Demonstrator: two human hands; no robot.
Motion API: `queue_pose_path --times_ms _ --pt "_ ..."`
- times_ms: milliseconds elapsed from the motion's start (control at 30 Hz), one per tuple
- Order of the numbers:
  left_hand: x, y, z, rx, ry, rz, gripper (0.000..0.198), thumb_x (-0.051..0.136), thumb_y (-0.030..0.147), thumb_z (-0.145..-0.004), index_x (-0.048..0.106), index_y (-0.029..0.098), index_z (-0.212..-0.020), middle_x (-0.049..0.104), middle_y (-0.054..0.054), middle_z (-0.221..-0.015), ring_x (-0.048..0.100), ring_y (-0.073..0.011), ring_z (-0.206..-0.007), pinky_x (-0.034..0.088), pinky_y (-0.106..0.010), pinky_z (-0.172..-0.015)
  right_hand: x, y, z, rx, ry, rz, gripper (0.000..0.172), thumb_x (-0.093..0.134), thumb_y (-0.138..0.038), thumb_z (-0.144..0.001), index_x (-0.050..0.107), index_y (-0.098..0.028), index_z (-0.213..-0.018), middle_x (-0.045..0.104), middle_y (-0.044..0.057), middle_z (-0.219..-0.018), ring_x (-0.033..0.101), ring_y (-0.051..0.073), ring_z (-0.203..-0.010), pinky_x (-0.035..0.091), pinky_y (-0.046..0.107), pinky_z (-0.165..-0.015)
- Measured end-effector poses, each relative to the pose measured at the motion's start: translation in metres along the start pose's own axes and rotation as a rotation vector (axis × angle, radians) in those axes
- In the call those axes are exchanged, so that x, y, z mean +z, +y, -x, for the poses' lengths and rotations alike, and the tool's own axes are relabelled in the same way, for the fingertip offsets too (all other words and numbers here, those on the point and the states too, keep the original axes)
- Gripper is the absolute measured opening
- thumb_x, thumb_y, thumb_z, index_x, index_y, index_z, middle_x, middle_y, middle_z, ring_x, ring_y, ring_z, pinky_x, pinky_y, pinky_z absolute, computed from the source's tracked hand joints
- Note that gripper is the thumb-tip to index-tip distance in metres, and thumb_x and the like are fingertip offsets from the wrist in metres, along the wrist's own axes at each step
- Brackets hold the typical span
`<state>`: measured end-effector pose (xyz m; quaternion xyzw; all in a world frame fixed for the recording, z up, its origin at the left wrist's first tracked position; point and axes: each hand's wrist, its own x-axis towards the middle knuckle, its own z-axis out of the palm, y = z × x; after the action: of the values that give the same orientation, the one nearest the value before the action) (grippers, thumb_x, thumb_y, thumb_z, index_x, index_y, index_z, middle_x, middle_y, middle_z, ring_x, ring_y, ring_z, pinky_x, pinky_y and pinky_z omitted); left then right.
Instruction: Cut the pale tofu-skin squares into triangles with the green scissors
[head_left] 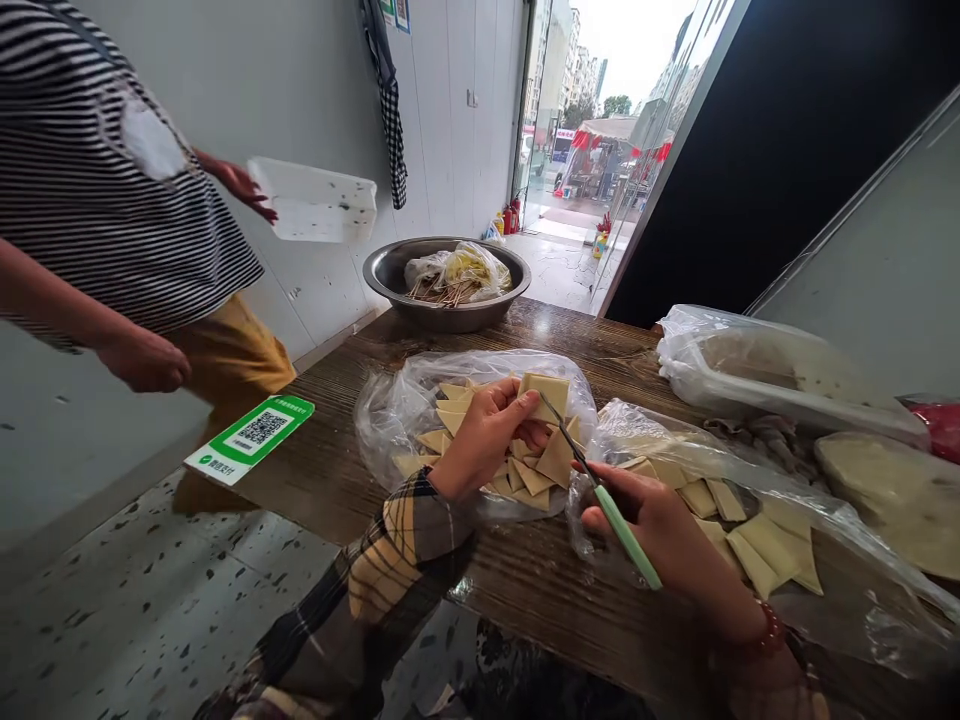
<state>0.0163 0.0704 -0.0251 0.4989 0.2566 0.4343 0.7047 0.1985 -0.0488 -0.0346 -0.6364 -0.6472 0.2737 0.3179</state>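
Observation:
My left hand (487, 437) pinches a pale yellow, flat square that looks like a tofu sheet (546, 394), held up over an opened clear plastic bag (397, 400). Cut triangular pieces (531, 476) of the same stuff lie heaped in that bag. In my right hand (651, 515) are scissors (619, 535) with light green handles, fingers wrapped round them. Their dark blades reach the lower edge of the square. Right of this hand, a second clear bag (630, 430) lies spread, with larger uncut-looking squares (769, 550) on it.
A metal basin (442, 318) with bagged skewers stands at the table's far end. A bagged white tray (810, 405) and another bag of pale sheets (885, 480) lie right. A green QR-code card (259, 435) sits at the left edge. Beyond it, a person (112, 190) carries a white tray (315, 205).

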Motion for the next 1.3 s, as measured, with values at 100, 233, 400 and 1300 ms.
queue_pose_path --times_ms 100,233,400,1300 --pt "-0.001 0.000 -0.001 0.016 0.039 -0.047 0.038 0.074 0.046 -0.074 0.059 0.013 -0.085 0.065 -0.001 -0.068 0.058 -0.0086 -0.046 0.048 -0.020 -0.047 0.002 0.002 -0.001 0.022 -0.003 0.005 0.055 0.070 -0.042 -0.075 0.069 -0.012 -0.121 0.076 0.011 -0.096 0.069 0.026 -0.082 0.054 0.039 -0.075" --pt "-0.001 -0.001 -0.001 0.011 0.052 -0.047 0.038 0.075 0.046 -0.073 0.059 0.013 -0.084 0.065 -0.001 -0.067 0.060 -0.0094 -0.048 0.049 -0.020 -0.048 0.001 0.003 -0.002 0.037 -0.013 0.009 0.056 0.069 -0.043 -0.076 0.068 -0.011 -0.123 0.076 0.012 -0.101 0.069 0.028 -0.085 0.054 0.041 -0.077" --pt "-0.002 -0.001 -0.001 0.019 0.017 -0.029 0.036 0.074 0.044 -0.075 0.062 0.012 -0.087 0.065 0.000 -0.067 0.060 -0.0087 -0.049 0.048 -0.019 -0.049 0.001 0.004 -0.002 0.025 0.004 0.015 0.053 0.070 -0.042 -0.075 0.069 -0.014 -0.120 0.076 0.011 -0.102 0.069 0.028 -0.087 0.054 0.041 -0.080" --pt "-0.002 -0.004 0.000 -0.019 -0.089 -0.069 0.031 0.071 0.042 -0.078 0.060 0.013 -0.080 0.061 0.000 -0.062 0.056 -0.0085 -0.049 0.046 -0.019 -0.049 0.003 -0.003 -0.009 0.045 -0.048 -0.050 0.056 0.062 -0.046 -0.079 0.067 -0.011 -0.123 0.074 0.011 -0.100 0.066 0.027 -0.090 0.049 0.039 -0.084"
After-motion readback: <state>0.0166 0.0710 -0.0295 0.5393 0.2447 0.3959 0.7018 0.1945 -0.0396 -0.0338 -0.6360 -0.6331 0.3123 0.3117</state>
